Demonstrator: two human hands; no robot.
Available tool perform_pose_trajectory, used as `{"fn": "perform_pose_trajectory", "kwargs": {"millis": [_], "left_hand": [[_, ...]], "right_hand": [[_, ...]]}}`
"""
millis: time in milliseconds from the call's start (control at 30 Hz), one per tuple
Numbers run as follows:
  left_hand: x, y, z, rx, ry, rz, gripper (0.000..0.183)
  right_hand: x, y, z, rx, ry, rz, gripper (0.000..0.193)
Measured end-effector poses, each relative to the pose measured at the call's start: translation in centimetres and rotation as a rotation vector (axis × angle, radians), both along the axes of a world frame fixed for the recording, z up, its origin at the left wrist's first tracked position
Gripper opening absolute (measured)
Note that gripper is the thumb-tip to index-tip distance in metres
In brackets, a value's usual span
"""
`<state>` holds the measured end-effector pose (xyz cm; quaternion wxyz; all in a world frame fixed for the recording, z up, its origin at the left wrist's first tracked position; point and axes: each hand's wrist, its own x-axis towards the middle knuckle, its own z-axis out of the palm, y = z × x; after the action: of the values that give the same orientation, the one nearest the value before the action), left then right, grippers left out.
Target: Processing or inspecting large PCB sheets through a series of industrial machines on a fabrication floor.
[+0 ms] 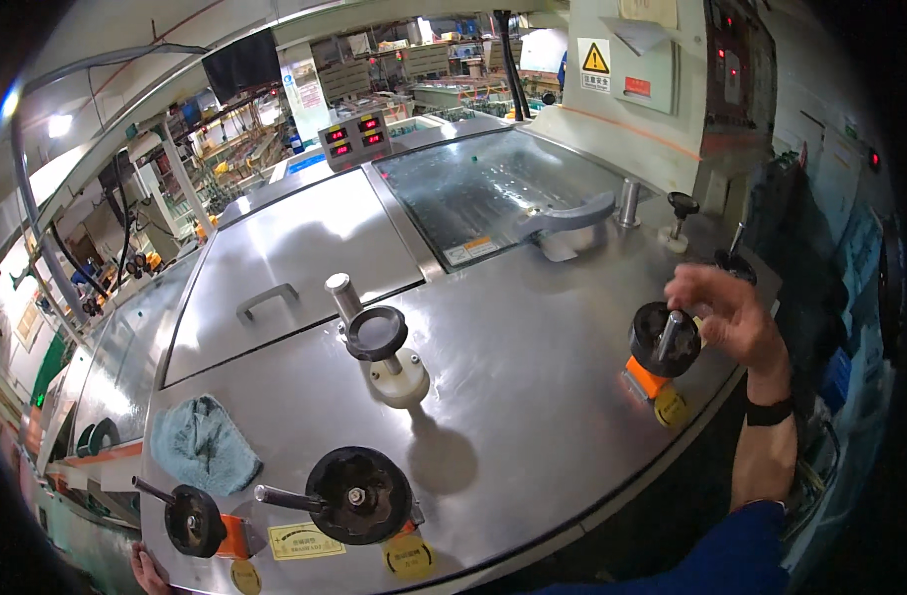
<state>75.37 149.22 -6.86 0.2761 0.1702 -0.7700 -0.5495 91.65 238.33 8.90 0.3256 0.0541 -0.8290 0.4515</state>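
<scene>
On the right, my right hand (728,315) reaches over a black handwheel (652,362) with a metal crank handle (669,335). Its fingers are curled, with the fingertips at the handle's upper end; an orange position indicator (648,379) is under the wheel. My left hand (148,569) shows only in part at the lower left, fingers stretched beside the machine's edge. Nearest to it is a smaller black handwheel (194,522) with an orange indicator (233,536). A larger black handwheel (359,495) with a crank handle stands right of that one.
The metal machine top (533,397) carries a blue-grey cloth (205,444), a black knob on a white base (376,335), a handled metal lid (290,263) and a glass window (493,188). A grey handle (572,215) lies over the window. Red-digit displays (355,138) stand behind.
</scene>
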Motion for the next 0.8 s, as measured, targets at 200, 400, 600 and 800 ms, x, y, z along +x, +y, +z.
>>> {"fn": "perform_pose_trajectory", "kwargs": {"millis": [200, 400, 600, 800], "left_hand": [[0.0, -0.2, -0.3, 0.052, 0.095, -0.062, 0.030], [0.0, 1.0, -0.1, -0.013, 0.064, -0.009, 0.032], [0.7, 1.5, 0.3, -0.072, 0.075, -0.005, 0.032], [-1.0, -5.5, -3.2, -0.023, 0.186, -0.130, 0.034]], "right_hand": [[-1.8, -3.3, 0.8, 0.232, -0.361, -0.050, 0.036], [-4.1, -2.7, -0.1, 0.296, -0.320, -0.231, 0.028], [-3.1, -0.1, 0.0, 0.342, -0.187, -0.343, 0.042], [-0.9, 16.2, -3.4, 0.721, -0.099, -1.219, 0.066]]}}
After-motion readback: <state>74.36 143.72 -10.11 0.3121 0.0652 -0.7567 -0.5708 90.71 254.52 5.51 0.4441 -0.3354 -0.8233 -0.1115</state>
